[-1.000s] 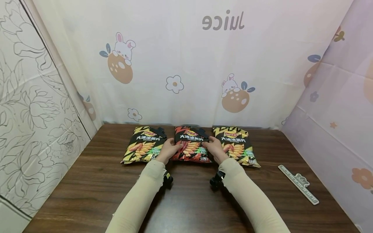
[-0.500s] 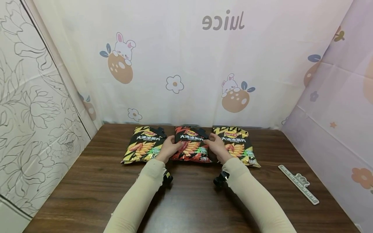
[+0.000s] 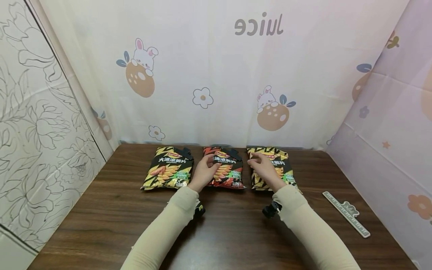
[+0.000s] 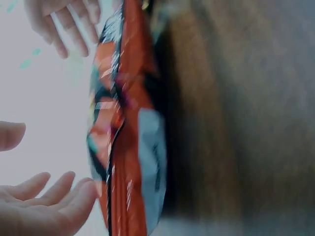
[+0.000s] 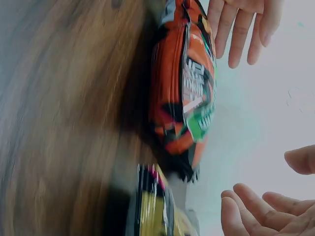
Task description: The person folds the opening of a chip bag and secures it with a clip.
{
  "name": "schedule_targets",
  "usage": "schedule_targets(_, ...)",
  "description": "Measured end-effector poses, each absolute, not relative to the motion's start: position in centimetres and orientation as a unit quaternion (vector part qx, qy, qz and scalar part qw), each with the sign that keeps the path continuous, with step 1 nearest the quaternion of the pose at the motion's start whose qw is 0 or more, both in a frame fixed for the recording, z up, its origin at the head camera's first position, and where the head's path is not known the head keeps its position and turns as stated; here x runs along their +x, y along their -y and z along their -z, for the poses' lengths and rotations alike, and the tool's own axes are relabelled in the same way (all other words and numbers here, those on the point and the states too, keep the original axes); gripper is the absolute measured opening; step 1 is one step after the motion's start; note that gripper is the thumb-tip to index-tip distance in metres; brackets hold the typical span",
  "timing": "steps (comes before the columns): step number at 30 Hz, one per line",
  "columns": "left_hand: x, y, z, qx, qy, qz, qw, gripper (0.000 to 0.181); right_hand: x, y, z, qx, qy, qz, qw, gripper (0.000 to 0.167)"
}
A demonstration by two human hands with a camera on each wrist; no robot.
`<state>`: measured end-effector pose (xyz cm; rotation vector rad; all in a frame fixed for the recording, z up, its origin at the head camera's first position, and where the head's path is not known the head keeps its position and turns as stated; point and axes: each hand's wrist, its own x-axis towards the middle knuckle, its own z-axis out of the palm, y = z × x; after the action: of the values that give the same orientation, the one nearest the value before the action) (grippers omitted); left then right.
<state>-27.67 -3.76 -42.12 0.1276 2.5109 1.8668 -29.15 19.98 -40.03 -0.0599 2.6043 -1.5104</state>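
Three chip bags lie in a row along the table's back: a yellow-black bag (image 3: pixel 167 168) at left, a red-black bag (image 3: pixel 229 172) in the middle, another yellow-black bag (image 3: pixel 253 183) at right. Over the red bag's left side hovers my left hand (image 3: pixel 204 172), thumb apart from the loosely bent fingers, gripping nothing. My right hand (image 3: pixel 266 170) is above the right yellow bag and covers part of its print; its fingers hold nothing. In the right wrist view, both hands stand clear of the red bag (image 5: pixel 182 83). Black clips sit on the left bag and the red bag.
A long pale-grey clip (image 3: pixel 346 214) with a cloud-shaped handle lies at the right of the brown wooden table (image 3: pixel 222 232). Printed curtains (image 3: pixel 216 56) rise behind the table's back edge and on the right; a flowered panel (image 3: pixel 37 123) stands at left.
Both hands have come off the red bag's sides. The right hand has moved right, over the right yellow bag; the left has lifted and shifted slightly right. The bags stay in place.
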Motion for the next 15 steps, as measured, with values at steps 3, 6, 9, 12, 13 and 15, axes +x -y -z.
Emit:
schedule_targets(3,-27.4,3.0,42.3,0.064,-0.797,-0.6,0.004,0.053,-28.8,-21.3,39.8,-0.029,-0.876,0.479,0.049,0.058)
schedule_targets(6,-27.3,2.3,42.3,0.087,-0.792,-0.605,0.005,0.051,-28.4,-22.6,39.6,-0.036,-0.888,0.457,0.027,0.057)
schedule_targets(9,-27.1,1.4,42.2,0.106,-0.789,-0.605,0.011,0.05,-28.1,-23.9,39.5,-0.043,-0.895,0.445,0.002,0.055)
schedule_targets(12,-26.8,0.6,41.9,0.119,-0.788,-0.603,0.023,0.049,-27.9,-25.3,39.6,-0.045,-0.896,0.442,-0.014,0.055)
schedule_targets(13,-26.7,0.3,41.8,0.124,-0.786,-0.605,0.028,0.05,-27.8,-25.8,39.7,-0.044,-0.897,0.44,-0.019,0.055)
schedule_targets(15,-26.4,-0.2,41.7,0.134,-0.785,-0.604,0.035,0.049,-27.6,-26.8,39.8,-0.041,-0.899,0.435,-0.026,0.056)
